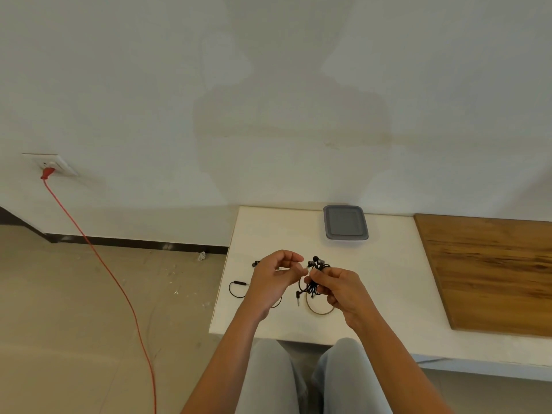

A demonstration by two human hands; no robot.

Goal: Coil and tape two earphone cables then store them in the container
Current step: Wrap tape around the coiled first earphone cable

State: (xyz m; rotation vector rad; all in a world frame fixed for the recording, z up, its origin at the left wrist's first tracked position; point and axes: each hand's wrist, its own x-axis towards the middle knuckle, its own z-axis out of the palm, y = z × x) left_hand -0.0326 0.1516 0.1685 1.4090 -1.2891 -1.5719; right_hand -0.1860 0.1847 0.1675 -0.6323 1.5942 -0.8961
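Two hands meet above a white tabletop [388, 279]. The right hand [343, 289] grips a coiled black earphone bundle [312, 288], and the left hand [273, 277] pinches what looks like a clear tape strip [294, 268] against it. By this view, one cable is coiled and is being taped. A second earphone [240, 283] lies loose on the tabletop (partly hidden), near a tape roll [319, 314]. The grey-lidded container [345, 222] sits closed behind. No writing is legible.
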